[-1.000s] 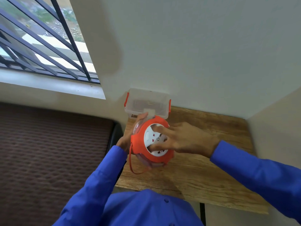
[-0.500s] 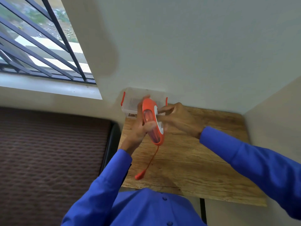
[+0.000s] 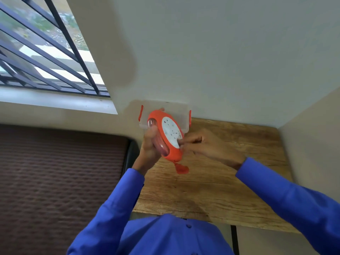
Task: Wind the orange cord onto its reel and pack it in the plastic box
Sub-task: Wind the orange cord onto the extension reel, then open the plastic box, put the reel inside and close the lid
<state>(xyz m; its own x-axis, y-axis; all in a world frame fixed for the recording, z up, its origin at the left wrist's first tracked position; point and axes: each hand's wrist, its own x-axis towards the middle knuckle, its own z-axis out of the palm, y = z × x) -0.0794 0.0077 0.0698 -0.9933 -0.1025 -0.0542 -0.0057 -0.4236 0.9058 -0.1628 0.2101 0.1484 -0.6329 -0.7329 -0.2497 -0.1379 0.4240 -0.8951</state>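
**Reel held tilted above the table, plug hanging below it**

Wooden table (image 3: 230,181) fills the corner of pale walls, with a barred window (image 3: 46,52) up and to the left of the hands. The person wears blue sleeves (image 3: 114,208).

The left hand (image 3: 150,146) is wrapped around the clear rim of the orange reel (image 3: 166,136), gripping it from the left side and holding it tilted above the table. The reel's white socket face (image 3: 170,132) is turned toward the right hand. The right hand (image 3: 207,147) comes in from the right, its fingertips (image 3: 184,142) pressed against the lower edge of that white face; whether they pinch anything cannot be told.

Just below the reel and between the two wrists hangs the orange plug (image 3: 182,168) at the end of the cord, blurred, close to the tabletop.

Beyond both hands, against the wall, sits the clear plastic box (image 3: 181,112) with orange side clips (image 3: 140,115). The upper part of the reel overlaps the box in view.
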